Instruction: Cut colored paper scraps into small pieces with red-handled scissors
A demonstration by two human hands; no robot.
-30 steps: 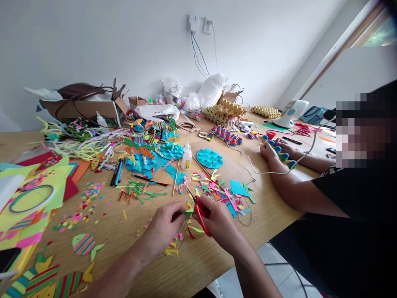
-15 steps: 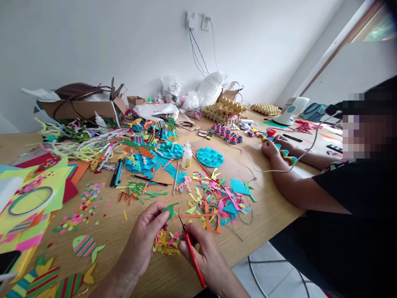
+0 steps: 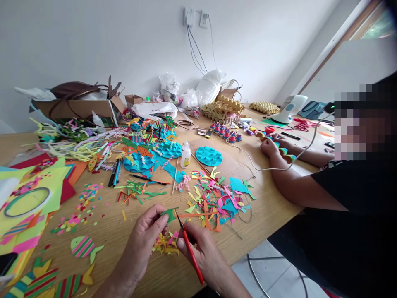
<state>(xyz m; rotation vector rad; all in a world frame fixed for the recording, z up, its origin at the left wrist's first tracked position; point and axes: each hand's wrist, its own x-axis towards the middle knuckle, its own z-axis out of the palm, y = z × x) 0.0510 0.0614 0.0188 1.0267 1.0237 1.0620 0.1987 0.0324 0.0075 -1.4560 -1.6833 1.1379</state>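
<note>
Between the thumb and fingers of my left hand (image 3: 141, 236) is a small piece of green paper (image 3: 169, 215). My right hand (image 3: 201, 244) is closed around red-handled scissors (image 3: 191, 252), whose dark, narrow blades point up at the green paper's right edge. Whether the blades touch the paper I cannot tell. Yellow and pink paper scraps (image 3: 166, 244) lie on the table under my hands. Just beyond them is a heap of colourful offcuts (image 3: 214, 198). Striped paper fish (image 3: 83, 247) lie at the lower left.
A glue bottle (image 3: 186, 154) stands beside a blue egg-carton piece (image 3: 209, 156). Coloured paper sheets (image 3: 58, 178) and pipe cleaners (image 3: 71, 145) cover the left side. To the right, a person's hands (image 3: 269, 147) hold a painted carton strip, with a white cable (image 3: 266, 170) running across the table.
The scissors' blades have moved slightly left and up, closer to the green paper. My left hand keeps its pinch on the paper. The view has shifted a little.
</note>
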